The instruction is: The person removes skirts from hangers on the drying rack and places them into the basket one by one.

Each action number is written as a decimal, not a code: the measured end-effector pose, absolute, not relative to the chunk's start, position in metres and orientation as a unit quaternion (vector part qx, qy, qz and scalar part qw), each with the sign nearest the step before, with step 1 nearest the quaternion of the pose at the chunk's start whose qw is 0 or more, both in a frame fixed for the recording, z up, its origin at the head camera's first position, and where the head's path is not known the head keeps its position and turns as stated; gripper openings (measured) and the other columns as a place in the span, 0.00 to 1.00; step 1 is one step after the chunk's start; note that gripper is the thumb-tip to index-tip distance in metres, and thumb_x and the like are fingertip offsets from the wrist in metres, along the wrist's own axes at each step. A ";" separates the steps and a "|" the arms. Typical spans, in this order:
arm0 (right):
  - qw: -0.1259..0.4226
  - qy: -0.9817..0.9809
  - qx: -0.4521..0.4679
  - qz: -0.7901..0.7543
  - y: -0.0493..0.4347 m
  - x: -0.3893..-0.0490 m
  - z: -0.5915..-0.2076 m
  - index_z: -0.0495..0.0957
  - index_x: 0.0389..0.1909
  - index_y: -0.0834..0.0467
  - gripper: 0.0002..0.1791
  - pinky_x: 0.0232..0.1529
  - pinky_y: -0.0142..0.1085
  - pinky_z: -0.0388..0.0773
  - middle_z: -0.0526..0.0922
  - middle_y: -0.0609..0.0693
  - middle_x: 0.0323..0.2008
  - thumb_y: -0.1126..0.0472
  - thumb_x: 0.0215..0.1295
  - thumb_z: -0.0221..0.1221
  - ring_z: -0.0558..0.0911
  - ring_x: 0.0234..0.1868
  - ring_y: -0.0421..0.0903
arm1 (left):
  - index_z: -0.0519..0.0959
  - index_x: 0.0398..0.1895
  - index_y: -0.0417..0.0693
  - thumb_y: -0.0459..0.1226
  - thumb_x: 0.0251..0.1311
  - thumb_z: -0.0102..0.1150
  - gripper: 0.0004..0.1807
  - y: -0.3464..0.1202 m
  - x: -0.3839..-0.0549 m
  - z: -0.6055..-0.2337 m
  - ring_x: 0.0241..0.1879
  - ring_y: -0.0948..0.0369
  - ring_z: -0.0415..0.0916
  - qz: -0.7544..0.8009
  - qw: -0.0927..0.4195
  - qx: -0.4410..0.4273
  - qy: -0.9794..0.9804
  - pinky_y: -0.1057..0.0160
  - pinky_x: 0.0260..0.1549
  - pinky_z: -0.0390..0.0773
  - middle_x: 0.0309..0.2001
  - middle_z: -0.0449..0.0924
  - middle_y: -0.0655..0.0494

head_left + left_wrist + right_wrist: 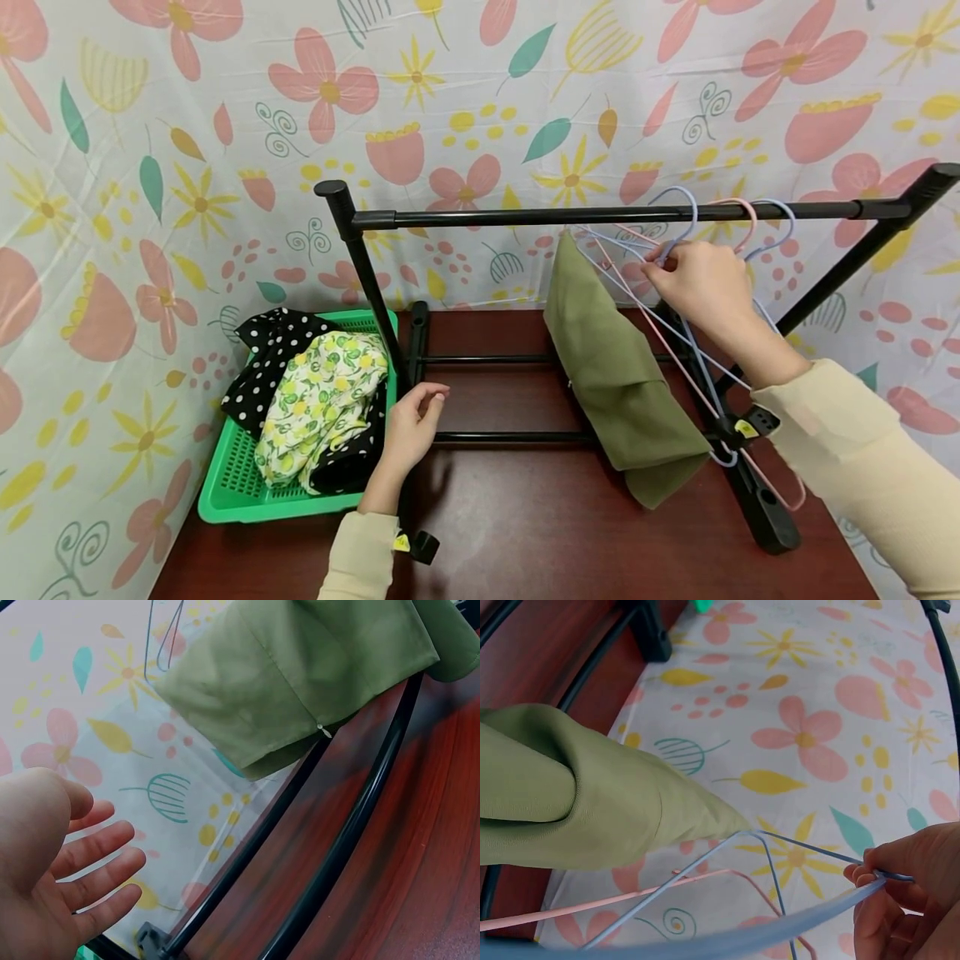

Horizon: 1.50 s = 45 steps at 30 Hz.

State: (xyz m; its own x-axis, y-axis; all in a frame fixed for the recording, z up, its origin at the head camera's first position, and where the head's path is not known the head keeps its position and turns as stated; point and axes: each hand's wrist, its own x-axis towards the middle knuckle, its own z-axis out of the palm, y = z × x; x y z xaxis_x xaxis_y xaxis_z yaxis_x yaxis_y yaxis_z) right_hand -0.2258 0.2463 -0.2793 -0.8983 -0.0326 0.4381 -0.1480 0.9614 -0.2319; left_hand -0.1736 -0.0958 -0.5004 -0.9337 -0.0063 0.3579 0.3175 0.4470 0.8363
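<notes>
My right hand [705,279] pinches a blue hanger [832,896] between thumb and fingers, just below its hook, which loops over the black rack's top bar [487,217]. A folded olive-green garment [618,367] hangs at this hanger's far end, sloping down toward the front right. In the left wrist view a small zipper pull [323,730] shows at the garment's edge. My left hand [411,425] hovers beside the green basket [247,510], fingers relaxed and holding nothing; its palm and spread fingers show in the left wrist view.
Right of my right hand, a pink hanger [752,218] and another blue hanger [789,221] hang on the bar. The basket holds a lemon-print cloth [322,400] and polka-dot cloth [281,346]. Black lower rails [510,437] cross above the dark red tabletop [517,517].
</notes>
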 end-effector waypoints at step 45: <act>0.259 -0.950 0.100 0.143 0.205 -0.218 -0.259 0.67 0.02 0.55 0.25 0.12 0.37 0.56 0.66 0.49 0.06 0.55 0.57 0.58 0.67 0.12 0.49 | 0.79 0.45 0.52 0.40 0.64 0.53 0.10 -0.049 -0.206 -0.526 0.43 0.58 0.79 -0.635 0.026 0.007 -0.772 0.60 0.41 0.78 0.44 0.81 0.53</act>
State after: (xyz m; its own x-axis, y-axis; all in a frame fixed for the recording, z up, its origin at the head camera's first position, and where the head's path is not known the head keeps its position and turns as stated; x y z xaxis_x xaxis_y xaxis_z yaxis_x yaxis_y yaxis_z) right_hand -0.2179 0.2048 -0.2586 -0.8460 -0.1169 0.5203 -0.2649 0.9389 -0.2197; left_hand -0.2060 -0.0489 -0.5262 -0.9986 -0.0425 0.0311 0.0223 0.1944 0.9807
